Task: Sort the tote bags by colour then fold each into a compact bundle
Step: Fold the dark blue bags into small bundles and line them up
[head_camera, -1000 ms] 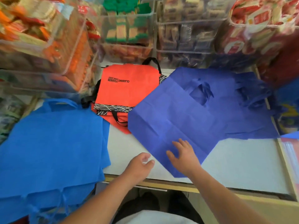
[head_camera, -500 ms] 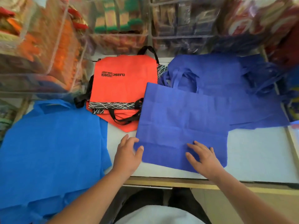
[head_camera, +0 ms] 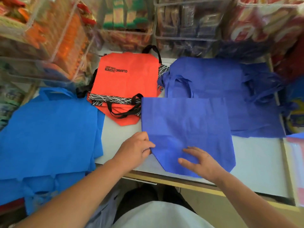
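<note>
A violet-blue tote bag (head_camera: 185, 125) lies flat on the white counter (head_camera: 256, 162) in front of me. My left hand (head_camera: 135, 149) pinches its lower left corner, and that edge is tucked inward. My right hand (head_camera: 199, 162) lies flat on the bag's lower part with fingers spread. Behind it sits a pile of more violet-blue bags (head_camera: 222, 89). A stack of orange bags (head_camera: 126, 83) with black handles lies at centre back. A pile of lighter blue bags (head_camera: 49, 134) covers the left side and hangs over the front edge.
Clear plastic bins (head_camera: 184, 22) full of packaged goods line the back and left of the counter. More packets (head_camera: 296, 112) crowd the right edge. The counter's front edge (head_camera: 181, 182) runs just below my wrists.
The violet-blue bag has been turned square to me and flattened. My left hand moved onto its left corner and took hold of it; my right hand slid along its lower part.
</note>
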Available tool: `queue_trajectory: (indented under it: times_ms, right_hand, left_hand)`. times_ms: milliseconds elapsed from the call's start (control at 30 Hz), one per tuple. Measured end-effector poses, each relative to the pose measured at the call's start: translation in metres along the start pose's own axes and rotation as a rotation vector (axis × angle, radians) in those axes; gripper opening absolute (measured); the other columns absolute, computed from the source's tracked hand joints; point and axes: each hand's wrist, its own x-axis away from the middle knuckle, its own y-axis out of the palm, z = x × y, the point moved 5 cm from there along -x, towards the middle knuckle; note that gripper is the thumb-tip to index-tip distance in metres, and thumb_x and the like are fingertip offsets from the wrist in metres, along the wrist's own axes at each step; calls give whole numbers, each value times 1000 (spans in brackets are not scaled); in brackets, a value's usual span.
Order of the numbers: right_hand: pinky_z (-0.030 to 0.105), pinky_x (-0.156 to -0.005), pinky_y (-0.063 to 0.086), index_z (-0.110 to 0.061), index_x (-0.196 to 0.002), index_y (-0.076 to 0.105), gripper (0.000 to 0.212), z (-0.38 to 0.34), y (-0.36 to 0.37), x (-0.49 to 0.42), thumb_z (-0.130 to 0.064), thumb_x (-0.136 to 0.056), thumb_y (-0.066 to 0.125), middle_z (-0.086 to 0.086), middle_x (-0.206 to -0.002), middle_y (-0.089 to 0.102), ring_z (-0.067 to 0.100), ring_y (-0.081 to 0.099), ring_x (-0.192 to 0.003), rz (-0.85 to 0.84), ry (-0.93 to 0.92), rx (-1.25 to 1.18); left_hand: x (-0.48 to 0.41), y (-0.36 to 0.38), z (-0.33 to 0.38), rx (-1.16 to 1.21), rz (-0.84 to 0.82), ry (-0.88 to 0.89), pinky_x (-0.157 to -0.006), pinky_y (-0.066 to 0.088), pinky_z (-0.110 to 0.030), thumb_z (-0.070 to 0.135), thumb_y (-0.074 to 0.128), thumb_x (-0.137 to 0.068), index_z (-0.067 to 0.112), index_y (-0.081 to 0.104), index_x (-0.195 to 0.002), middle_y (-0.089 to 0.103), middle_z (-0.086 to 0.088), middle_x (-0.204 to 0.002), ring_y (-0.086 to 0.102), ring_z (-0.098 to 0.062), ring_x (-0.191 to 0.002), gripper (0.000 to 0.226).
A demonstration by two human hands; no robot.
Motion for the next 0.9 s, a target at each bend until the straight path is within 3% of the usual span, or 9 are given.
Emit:
queue_trajectory:
  times_ms: [167,267,367,467,600,633,733,833,900]
  right_hand:
    - [25,-111,36,-50,-137,55,99,13,-54,43,-100,-52,61,-36,-138,47,-4,43,-132,-48,-53,204]
    - [19,-93,39,-40,-130,61,68,34,-95,61,-74,-72,75,-33,-119,54,0,56,-116,79,-6,269]
    - [13,-73,42,-39,-102,66,21,50,-121,61,-41,-86,79,-21,-103,68,6,63,-87,163,19,131]
    - [17,-72,47,-34,-91,69,12,62,-127,44,-25,-91,77,-14,-92,73,7,66,-84,184,41,-70]
    - [33,-65,41,-11,-80,61,22,73,-116,11,-23,-97,67,-2,-70,63,20,53,-67,270,118,-217]
    - [35,-64,41,-10,-81,56,24,72,-112,0,-24,-99,63,1,-70,61,22,51,-67,309,123,-205]
    - [37,-65,40,-13,-83,48,24,59,-103,-33,-25,-102,56,4,-75,58,25,51,-71,390,125,-187]
    - [39,-65,41,-19,-87,47,22,52,-97,-60,-32,-104,51,0,-78,60,32,56,-78,445,180,-99]
    - [41,-69,44,-23,-93,48,19,56,-92,-73,-37,-104,48,0,-85,63,33,57,-83,446,250,-43]
  left_hand:
    - [-9,-9,16,396,96,-255,-91,53,-36,26,59,-103,26,65,-112,69,9,-109,65,-12,-102,11]
    - [-3,-4,9,587,127,-469,-88,53,-42,33,49,-107,28,60,-117,71,4,-107,67,-15,-100,16]
    - [3,2,5,594,236,-598,-71,46,-39,32,47,-108,18,58,-103,63,-10,-87,58,-21,-77,19]
    - [13,7,-9,549,381,-805,-58,32,-35,28,45,-108,14,42,-80,42,-4,-69,41,-19,-65,32]
    - [20,18,-40,431,387,-965,-69,40,-35,27,54,-105,10,53,-101,60,-8,-90,61,-35,-91,18]
    - [19,18,-43,379,355,-962,-76,44,-35,23,60,-102,8,54,-112,62,-10,-103,62,-36,-99,19]
    - [10,14,-40,46,253,-771,-103,48,-47,17,77,-87,7,44,-145,46,-17,-146,48,-37,-130,67]
    - [-1,32,-28,-252,24,-400,-119,34,-53,24,84,-77,17,39,-155,26,-16,-165,28,-39,-149,90]
    - [-8,53,-27,-362,-128,-282,-123,22,-55,35,87,-72,22,43,-154,23,-13,-168,21,-39,-153,94]
